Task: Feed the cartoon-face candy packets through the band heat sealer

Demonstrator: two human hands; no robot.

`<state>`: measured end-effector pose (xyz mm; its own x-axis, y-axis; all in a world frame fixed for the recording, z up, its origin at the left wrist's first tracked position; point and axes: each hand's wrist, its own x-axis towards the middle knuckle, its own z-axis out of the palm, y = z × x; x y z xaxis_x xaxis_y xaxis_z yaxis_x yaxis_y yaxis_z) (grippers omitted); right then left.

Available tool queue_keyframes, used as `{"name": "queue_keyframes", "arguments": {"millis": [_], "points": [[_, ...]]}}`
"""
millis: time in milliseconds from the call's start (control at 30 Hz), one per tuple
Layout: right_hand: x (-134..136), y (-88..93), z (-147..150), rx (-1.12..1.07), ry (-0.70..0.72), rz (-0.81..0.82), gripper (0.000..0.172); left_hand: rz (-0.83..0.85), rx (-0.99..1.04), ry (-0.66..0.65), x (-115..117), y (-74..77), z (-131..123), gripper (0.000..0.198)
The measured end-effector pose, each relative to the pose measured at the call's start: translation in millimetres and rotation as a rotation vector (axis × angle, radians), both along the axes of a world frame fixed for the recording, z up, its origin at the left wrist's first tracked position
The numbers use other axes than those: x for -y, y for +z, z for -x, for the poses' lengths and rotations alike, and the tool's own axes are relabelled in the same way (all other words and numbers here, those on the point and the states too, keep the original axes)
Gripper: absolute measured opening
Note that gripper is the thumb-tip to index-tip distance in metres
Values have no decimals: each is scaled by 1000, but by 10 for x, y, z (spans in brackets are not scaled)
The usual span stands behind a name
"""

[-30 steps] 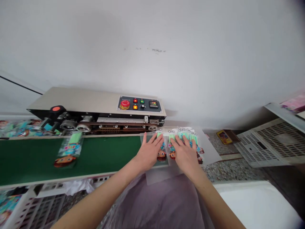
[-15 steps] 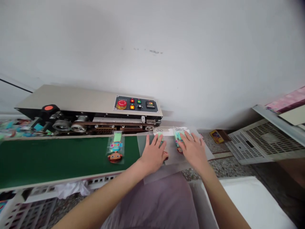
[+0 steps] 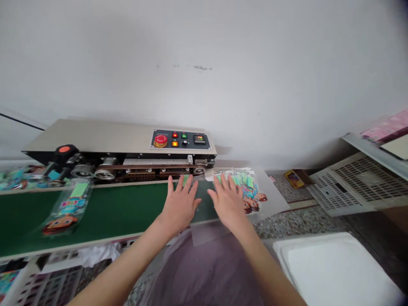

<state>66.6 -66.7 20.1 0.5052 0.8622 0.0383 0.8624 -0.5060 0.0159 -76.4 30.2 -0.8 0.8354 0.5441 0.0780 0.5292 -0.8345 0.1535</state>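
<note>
My left hand (image 3: 180,204) lies with fingers spread over a clear plastic packet on the green conveyor belt (image 3: 127,212); a green strip of the packet (image 3: 187,180) shows between the fingers, and the rest is covered. To its right, my right hand (image 3: 228,204) is spread flat over the left part of a group of similar printed packets (image 3: 250,193), on a translucent sheet (image 3: 270,199) at the belt's right end. These have green tops and brown-haired cartoon heads. Another bagged piece (image 3: 65,212) with a cartoon head lies tilted on the belt's left part.
Behind the belt stands a band sealing machine (image 3: 105,136) with a control panel (image 3: 181,139) and red stop button. Packets are heaped (image 3: 19,178) past its left end. A white plastic crate (image 3: 347,187) and small box (image 3: 296,178) stand right; a white surface (image 3: 338,272) lies below.
The belt packet has travelled left and tilted. My left hand has moved left onto the belt with a packet beneath it; my right hand has also moved left, uncovering several packets.
</note>
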Motion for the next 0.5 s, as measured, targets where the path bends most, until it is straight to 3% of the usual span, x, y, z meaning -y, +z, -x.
{"name": "queue_keyframes", "arguments": {"millis": [133,200,300,400,500], "points": [[363,169,-395,76,1,55,46,29,52,-109,173,132,-270,50],[513,136,-565,102,-10,99,48,59,86,-210,285,76,-497,52],[602,-13,-634,121,-4,125,48,82,114,-266,364,-137,-719,56],[538,-166,-501,134,3,75,47,48,122,-255,302,-336,-658,56],[400,-245,-311,97,9,14,47,29,105,-230,172,-356,-405,56]]}}
